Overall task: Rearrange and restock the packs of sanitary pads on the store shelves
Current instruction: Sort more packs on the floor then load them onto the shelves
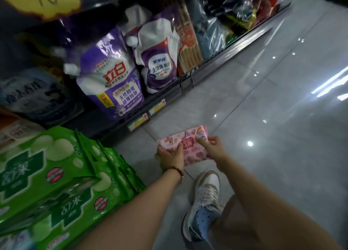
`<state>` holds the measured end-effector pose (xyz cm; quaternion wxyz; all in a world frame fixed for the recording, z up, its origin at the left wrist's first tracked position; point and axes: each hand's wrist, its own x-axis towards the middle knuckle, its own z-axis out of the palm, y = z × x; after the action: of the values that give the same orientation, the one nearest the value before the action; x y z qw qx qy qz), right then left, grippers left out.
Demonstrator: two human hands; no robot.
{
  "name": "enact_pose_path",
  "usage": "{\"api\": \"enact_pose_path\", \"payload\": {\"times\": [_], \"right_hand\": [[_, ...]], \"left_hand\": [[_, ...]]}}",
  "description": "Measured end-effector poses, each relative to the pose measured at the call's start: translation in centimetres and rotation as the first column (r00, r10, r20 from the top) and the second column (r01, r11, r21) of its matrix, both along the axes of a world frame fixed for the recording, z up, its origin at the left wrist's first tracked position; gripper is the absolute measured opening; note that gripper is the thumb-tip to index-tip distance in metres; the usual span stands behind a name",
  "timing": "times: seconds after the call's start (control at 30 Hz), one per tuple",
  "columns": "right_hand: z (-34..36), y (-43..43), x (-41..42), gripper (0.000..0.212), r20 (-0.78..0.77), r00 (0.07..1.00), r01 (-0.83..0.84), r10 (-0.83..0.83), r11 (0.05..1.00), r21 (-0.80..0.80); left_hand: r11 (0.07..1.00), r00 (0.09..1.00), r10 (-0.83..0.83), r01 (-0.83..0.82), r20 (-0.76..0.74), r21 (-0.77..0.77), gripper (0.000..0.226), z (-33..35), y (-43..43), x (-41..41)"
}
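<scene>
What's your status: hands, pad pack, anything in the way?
Both gripping: left hand, right hand on the pink pad pack. Pack low over the floor, not on the shelf. Stacked green packs left, clear.

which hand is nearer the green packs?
Left. The left hand grips the pink pack at the end toward the green packs; the right hand grips its other end, farther away.
</scene>
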<state>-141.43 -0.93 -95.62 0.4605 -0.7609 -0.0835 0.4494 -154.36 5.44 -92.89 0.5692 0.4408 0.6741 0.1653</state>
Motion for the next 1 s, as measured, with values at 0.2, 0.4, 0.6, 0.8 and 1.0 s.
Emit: {"api": "enact_pose_path", "payload": {"times": [0.2, 0.4, 0.6, 0.8, 1.0], "right_hand": [[15.1, 1.8, 0.7, 0.038, 0.202, 0.969, 0.075, -0.139, 0.952, 0.296], [29.5, 3.5, -2.9, 0.041, 0.349, 0.919, -0.048, -0.186, 0.823, 0.566], [38.4, 6.1, -7.5, 0.040, 0.529, 0.828, -0.258, -0.188, 0.710, 0.655], [40.6, 10.9, -11.9, 0.040, 0.628, 0.772, -0.424, -0.101, 0.655, 0.626], [40.9, 17.3, -13.5, 0.047, 0.673, 0.738, -0.558, 0.040, 0.598, 0.576]], "left_hand": [[0.927, 0.986, -0.125, 0.077, 0.108, 0.366, 0.070, 11.6, 3.3, 1.5], [0.790, 0.922, -0.202, -0.045, 0.329, 0.612, 0.073, 24.1, 6.0, -1.8], [0.626, 0.852, -0.386, -0.039, 0.354, 0.778, 0.057, 32.0, 10.0, -8.3], [0.543, 0.830, -0.429, -0.078, 0.356, 0.836, 0.043, 35.1, 13.9, -14.6], [0.462, 0.886, -0.355, -0.111, 0.298, 0.880, 0.098, 36.4, 19.9, -18.3]]}}
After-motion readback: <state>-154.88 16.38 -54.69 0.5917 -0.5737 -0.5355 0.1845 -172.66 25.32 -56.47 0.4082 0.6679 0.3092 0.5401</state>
